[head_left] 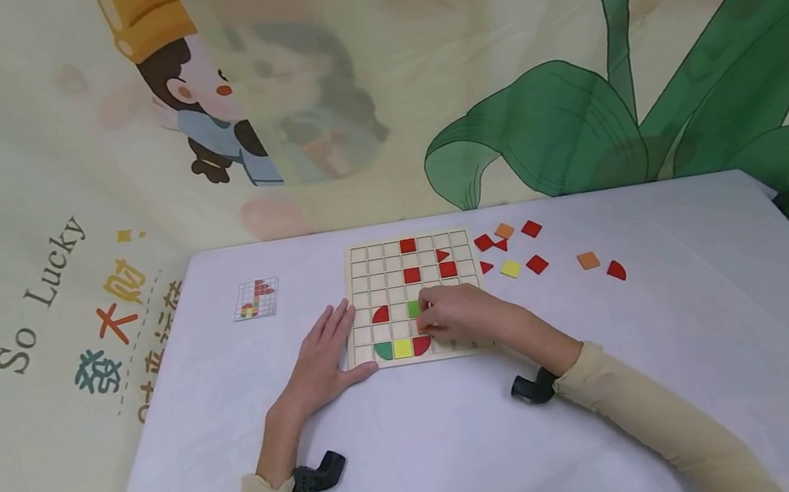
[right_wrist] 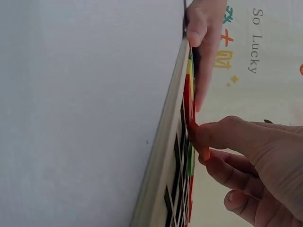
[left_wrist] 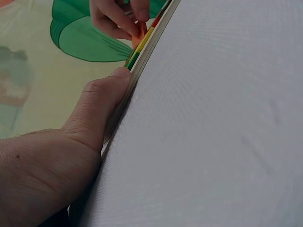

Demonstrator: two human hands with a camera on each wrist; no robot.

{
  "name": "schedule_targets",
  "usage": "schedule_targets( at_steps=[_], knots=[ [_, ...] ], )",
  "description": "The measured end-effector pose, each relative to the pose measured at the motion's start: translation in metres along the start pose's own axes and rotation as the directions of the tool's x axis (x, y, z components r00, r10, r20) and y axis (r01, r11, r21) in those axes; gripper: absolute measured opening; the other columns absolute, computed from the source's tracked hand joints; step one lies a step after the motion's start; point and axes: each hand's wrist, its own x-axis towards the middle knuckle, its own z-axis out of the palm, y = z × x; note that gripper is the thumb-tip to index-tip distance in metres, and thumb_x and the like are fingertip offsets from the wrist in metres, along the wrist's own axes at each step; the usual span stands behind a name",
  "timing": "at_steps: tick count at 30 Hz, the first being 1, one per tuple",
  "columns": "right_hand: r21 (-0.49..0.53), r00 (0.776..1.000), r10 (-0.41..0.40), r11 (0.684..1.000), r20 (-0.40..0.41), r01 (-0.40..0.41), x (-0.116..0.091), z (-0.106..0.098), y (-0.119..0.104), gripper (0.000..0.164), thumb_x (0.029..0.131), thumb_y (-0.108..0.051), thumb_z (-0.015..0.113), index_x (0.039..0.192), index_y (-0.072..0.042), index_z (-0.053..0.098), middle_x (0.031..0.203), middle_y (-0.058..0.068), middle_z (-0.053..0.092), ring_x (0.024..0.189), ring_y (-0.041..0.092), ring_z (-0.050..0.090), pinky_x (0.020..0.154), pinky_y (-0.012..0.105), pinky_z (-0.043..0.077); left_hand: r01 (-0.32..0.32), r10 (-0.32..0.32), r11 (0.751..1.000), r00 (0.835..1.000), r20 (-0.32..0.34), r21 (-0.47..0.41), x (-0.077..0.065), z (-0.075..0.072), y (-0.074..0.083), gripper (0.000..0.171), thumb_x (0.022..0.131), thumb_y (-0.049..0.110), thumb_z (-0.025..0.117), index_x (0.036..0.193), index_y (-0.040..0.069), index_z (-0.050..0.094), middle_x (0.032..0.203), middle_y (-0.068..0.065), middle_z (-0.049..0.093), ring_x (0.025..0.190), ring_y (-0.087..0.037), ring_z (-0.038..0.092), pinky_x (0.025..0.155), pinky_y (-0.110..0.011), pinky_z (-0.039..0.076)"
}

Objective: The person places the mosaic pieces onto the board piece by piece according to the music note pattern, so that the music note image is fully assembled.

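A pale gridded puzzle board (head_left: pixel 391 265) lies on the white table. My right hand (head_left: pixel 466 310) pinches an orange piece (right_wrist: pixel 200 142) between thumb and fingers, its lower end at the board's surface. My left hand (head_left: pixel 320 350) rests along the board's left edge with fingers extended, the thumb near its front corner. On the grid lie a green quarter piece (head_left: pixel 383 352), a yellow square (head_left: pixel 403 348), a red quarter piece (head_left: pixel 421 346), another red quarter (head_left: pixel 381 314) and several red pieces farther back. A green square (head_left: pixel 413 309) is partly hidden by my right fingers.
A small pattern card (head_left: pixel 256 299) lies left of the board. Loose pieces are scattered to its right, among them a yellow square (head_left: pixel 510 268), an orange square (head_left: pixel 588 260) and a red quarter piece (head_left: pixel 616 270). A printed cloth (head_left: pixel 357 192) hangs behind the table.
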Motion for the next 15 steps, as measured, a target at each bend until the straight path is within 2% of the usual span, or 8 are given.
schedule_targets(
  at_steps=[8,15],
  knots=[
    [-0.015,1.000,-0.009,1.000,-0.011,0.009,0.0032,0.0040,-0.0046,0.013,0.090,-0.021,0.069,0.102,-0.020,0.075,0.099,-0.001,0.063,0.082,0.011,0.054,0.066,0.017,0.047,0.004,-0.004,1.000,1.000,-0.002,0.020,0.0004,-0.0030,0.0001,0.096,0.083,0.054,0.069,0.155,0.012,0.022,0.164,-0.007,0.018,0.152,-0.031,0.011,0.119,-0.059,0.021],
    [0.008,1.000,-0.004,1.000,0.022,0.004,0.0011,0.0043,-0.0053,0.018,0.090,-0.020,0.069,0.107,-0.018,0.075,0.102,0.000,0.063,0.086,0.011,0.056,0.070,0.019,0.050,0.002,-0.002,1.000,1.000,0.005,0.015,0.0003,0.0005,-0.0005,0.096,0.083,0.053,0.068,0.156,0.013,0.021,0.164,-0.007,0.017,0.152,-0.031,0.010,0.119,-0.059,0.020]
  ],
)
